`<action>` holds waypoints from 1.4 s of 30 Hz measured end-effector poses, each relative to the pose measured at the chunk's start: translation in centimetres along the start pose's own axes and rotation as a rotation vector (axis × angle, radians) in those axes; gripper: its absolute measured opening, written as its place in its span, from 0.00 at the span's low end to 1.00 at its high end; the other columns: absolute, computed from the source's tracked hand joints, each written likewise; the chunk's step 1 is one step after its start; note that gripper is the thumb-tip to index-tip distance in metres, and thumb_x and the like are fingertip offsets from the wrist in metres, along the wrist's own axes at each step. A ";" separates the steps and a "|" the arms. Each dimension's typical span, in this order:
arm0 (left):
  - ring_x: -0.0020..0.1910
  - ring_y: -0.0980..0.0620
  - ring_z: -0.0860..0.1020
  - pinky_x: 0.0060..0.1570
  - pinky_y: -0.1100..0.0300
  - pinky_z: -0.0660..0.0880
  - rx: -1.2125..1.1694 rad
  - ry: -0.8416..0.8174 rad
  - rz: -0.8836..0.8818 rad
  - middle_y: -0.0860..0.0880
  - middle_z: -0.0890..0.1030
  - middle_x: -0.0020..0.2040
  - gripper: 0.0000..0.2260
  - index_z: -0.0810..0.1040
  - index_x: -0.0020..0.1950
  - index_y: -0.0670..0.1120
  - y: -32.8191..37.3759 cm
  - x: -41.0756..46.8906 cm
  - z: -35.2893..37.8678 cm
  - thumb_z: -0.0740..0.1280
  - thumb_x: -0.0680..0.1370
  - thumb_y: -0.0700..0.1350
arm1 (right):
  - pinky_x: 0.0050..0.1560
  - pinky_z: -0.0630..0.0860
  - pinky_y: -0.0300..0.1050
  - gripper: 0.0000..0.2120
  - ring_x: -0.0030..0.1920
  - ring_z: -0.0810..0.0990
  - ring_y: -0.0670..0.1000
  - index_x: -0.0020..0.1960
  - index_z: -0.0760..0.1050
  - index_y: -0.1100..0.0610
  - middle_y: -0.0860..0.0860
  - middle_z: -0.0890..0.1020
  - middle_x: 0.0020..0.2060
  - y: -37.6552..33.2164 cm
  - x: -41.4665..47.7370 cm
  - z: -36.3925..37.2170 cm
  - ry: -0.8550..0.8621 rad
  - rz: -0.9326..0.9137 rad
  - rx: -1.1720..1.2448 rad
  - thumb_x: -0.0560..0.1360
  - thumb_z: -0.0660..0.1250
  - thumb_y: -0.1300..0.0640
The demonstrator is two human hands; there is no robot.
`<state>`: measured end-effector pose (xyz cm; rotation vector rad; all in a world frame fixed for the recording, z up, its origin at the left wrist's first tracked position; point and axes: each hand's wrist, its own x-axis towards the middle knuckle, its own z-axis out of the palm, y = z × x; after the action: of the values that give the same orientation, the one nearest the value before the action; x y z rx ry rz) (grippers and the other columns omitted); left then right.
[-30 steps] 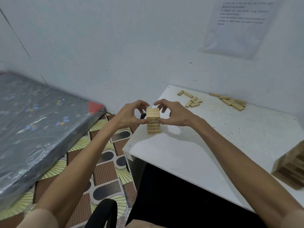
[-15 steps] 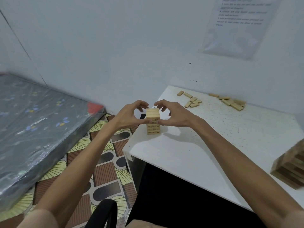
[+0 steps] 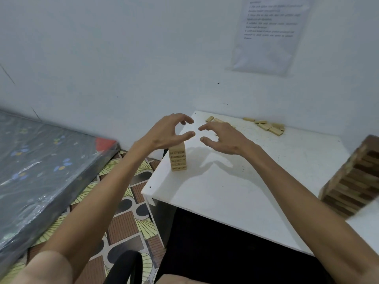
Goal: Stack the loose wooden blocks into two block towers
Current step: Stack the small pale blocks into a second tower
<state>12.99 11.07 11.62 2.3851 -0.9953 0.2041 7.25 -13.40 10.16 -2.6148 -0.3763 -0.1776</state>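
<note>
A short tower (image 3: 178,157) of pale wooden blocks stands upright near the left edge of the white desk (image 3: 235,191), about midway along it. At least 5 layers show, with dark printed marks on their faces, and its top is hidden. A taller tower (image 3: 352,181), blurred and cut off by the frame, stands at the desk's right side. Loose blocks (image 3: 268,127) lie flat in a scattered cluster along the far edge, and 2 more (image 3: 209,119) lie near the far-left corner.
</note>
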 end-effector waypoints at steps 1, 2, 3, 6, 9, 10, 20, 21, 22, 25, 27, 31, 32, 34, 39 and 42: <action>0.61 0.57 0.77 0.64 0.55 0.72 -0.006 -0.006 0.016 0.58 0.79 0.63 0.22 0.77 0.67 0.52 0.6 0.6 0.2 0.67 0.78 0.62 | 0.65 0.75 0.52 0.21 0.68 0.74 0.45 0.73 0.73 0.46 0.42 0.76 0.70 0.4 -0.4 -0.4 0.012 0.022 -0.006 0.81 0.65 0.42; 0.61 0.57 0.77 0.63 0.56 0.72 -0.009 -0.014 0.030 0.58 0.80 0.63 0.22 0.77 0.66 0.51 1.1 1.2 0.4 0.68 0.78 0.62 | 0.64 0.75 0.52 0.21 0.68 0.75 0.46 0.72 0.73 0.46 0.42 0.76 0.70 0.8 -0.7 -0.7 0.022 0.042 -0.016 0.81 0.65 0.42; 0.60 0.57 0.77 0.63 0.56 0.72 -0.008 -0.022 0.043 0.58 0.80 0.63 0.21 0.77 0.66 0.51 1.5 1.8 0.8 0.68 0.78 0.61 | 0.64 0.75 0.52 0.20 0.67 0.75 0.46 0.72 0.73 0.45 0.43 0.76 0.70 1.2 -1.1 -1.0 0.026 0.061 -0.028 0.81 0.66 0.43; 0.60 0.56 0.77 0.63 0.55 0.73 0.005 -0.062 0.081 0.57 0.80 0.63 0.19 0.77 0.66 0.50 3.0 3.9 2.3 0.70 0.80 0.58 | 0.65 0.74 0.53 0.21 0.69 0.74 0.48 0.72 0.73 0.46 0.44 0.77 0.70 3.1 -2.3 -1.9 0.017 0.121 -0.066 0.81 0.66 0.44; 0.59 0.56 0.77 0.62 0.55 0.73 -0.003 -0.097 0.100 0.58 0.80 0.62 0.17 0.78 0.66 0.49 4.0 6.0 4.3 0.70 0.80 0.56 | 0.64 0.73 0.49 0.22 0.71 0.72 0.48 0.73 0.72 0.48 0.44 0.76 0.70 5.2 -3.7 -2.7 0.024 0.197 -0.132 0.81 0.66 0.45; 0.59 0.56 0.77 0.62 0.54 0.74 -0.016 -0.111 0.104 0.59 0.80 0.61 0.17 0.78 0.65 0.50 4.3 6.7 5.1 0.70 0.80 0.55 | 0.63 0.73 0.50 0.22 0.71 0.72 0.49 0.73 0.72 0.49 0.45 0.75 0.71 5.9 -4.2 -3.1 0.031 0.230 -0.155 0.81 0.66 0.46; 0.57 0.54 0.78 0.59 0.52 0.77 -0.096 -0.192 0.103 0.54 0.81 0.62 0.15 0.79 0.64 0.49 6.2 13.6 13.7 0.70 0.79 0.52 | 0.66 0.73 0.52 0.22 0.72 0.71 0.55 0.74 0.72 0.53 0.52 0.75 0.72 13.0 -6.7 -4.1 0.109 0.543 -0.237 0.82 0.66 0.49; 0.58 0.54 0.78 0.59 0.52 0.77 -0.090 -0.201 0.107 0.54 0.81 0.63 0.15 0.79 0.65 0.49 6.4 14.4 14.4 0.70 0.80 0.52 | 0.65 0.73 0.52 0.22 0.72 0.72 0.55 0.74 0.72 0.53 0.52 0.75 0.72 13.6 -6.6 -4.2 0.123 0.563 -0.238 0.82 0.65 0.50; 0.58 0.53 0.78 0.58 0.53 0.76 -0.088 -0.209 0.113 0.54 0.81 0.64 0.15 0.78 0.65 0.49 6.5 15.2 15.1 0.69 0.80 0.52 | 0.64 0.73 0.51 0.21 0.71 0.72 0.56 0.74 0.72 0.54 0.52 0.75 0.72 14.3 -6.3 -4.3 0.138 0.584 -0.240 0.82 0.65 0.50; 0.60 0.52 0.78 0.58 0.56 0.75 -0.080 -0.232 0.120 0.53 0.80 0.64 0.15 0.78 0.66 0.49 6.6 17.7 17.3 0.69 0.80 0.51 | 0.61 0.72 0.49 0.20 0.69 0.73 0.57 0.73 0.73 0.55 0.53 0.75 0.70 16.2 -5.4 -4.6 0.192 0.649 -0.247 0.82 0.65 0.53; 0.60 0.52 0.78 0.57 0.57 0.73 -0.083 -0.245 0.108 0.53 0.80 0.65 0.15 0.78 0.66 0.48 6.3 19.5 18.6 0.69 0.80 0.50 | 0.58 0.72 0.49 0.19 0.68 0.74 0.58 0.72 0.74 0.57 0.54 0.76 0.69 17.4 -4.6 -4.7 0.221 0.675 -0.258 0.82 0.65 0.56; 0.59 0.50 0.79 0.56 0.58 0.73 -0.162 -0.219 0.070 0.51 0.81 0.64 0.14 0.79 0.66 0.47 5.9 22.4 21.6 0.69 0.81 0.48 | 0.52 0.73 0.50 0.15 0.64 0.75 0.60 0.67 0.75 0.60 0.57 0.78 0.64 19.9 -3.0 -3.9 0.245 0.747 -0.297 0.82 0.63 0.58; 0.59 0.49 0.79 0.57 0.57 0.74 -0.178 -0.205 0.064 0.51 0.81 0.64 0.14 0.79 0.66 0.46 5.9 23.0 22.4 0.68 0.81 0.47 | 0.51 0.73 0.51 0.14 0.63 0.75 0.61 0.66 0.74 0.61 0.57 0.77 0.64 20.5 -2.7 -3.7 0.256 0.770 -0.303 0.82 0.63 0.59; 0.61 0.48 0.79 0.60 0.54 0.75 -0.177 -0.202 0.063 0.49 0.81 0.65 0.15 0.79 0.67 0.45 6.0 24.1 24.2 0.68 0.81 0.45 | 0.51 0.74 0.52 0.14 0.63 0.73 0.61 0.67 0.73 0.61 0.58 0.76 0.64 21.5 -2.2 -3.2 0.275 0.799 -0.320 0.82 0.62 0.59; 0.70 0.45 0.72 0.63 0.49 0.74 -0.096 -0.210 0.063 0.46 0.76 0.70 0.18 0.77 0.71 0.45 6.5 26.5 26.9 0.67 0.81 0.45 | 0.53 0.75 0.53 0.16 0.64 0.71 0.59 0.69 0.72 0.61 0.56 0.74 0.67 23.8 -1.1 -2.0 0.305 0.804 -0.352 0.82 0.62 0.60; 0.69 0.44 0.71 0.63 0.46 0.73 -0.022 -0.210 0.096 0.46 0.75 0.71 0.17 0.78 0.70 0.46 6.7 27.1 28.1 0.65 0.81 0.45 | 0.52 0.73 0.52 0.14 0.64 0.71 0.59 0.67 0.74 0.60 0.55 0.76 0.66 24.8 -0.8 -1.0 0.302 0.785 -0.399 0.82 0.62 0.59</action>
<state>25.88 -24.50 -0.11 2.3771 -1.2026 -0.0232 13.82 -35.01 -0.25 -2.8295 0.8601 -0.3939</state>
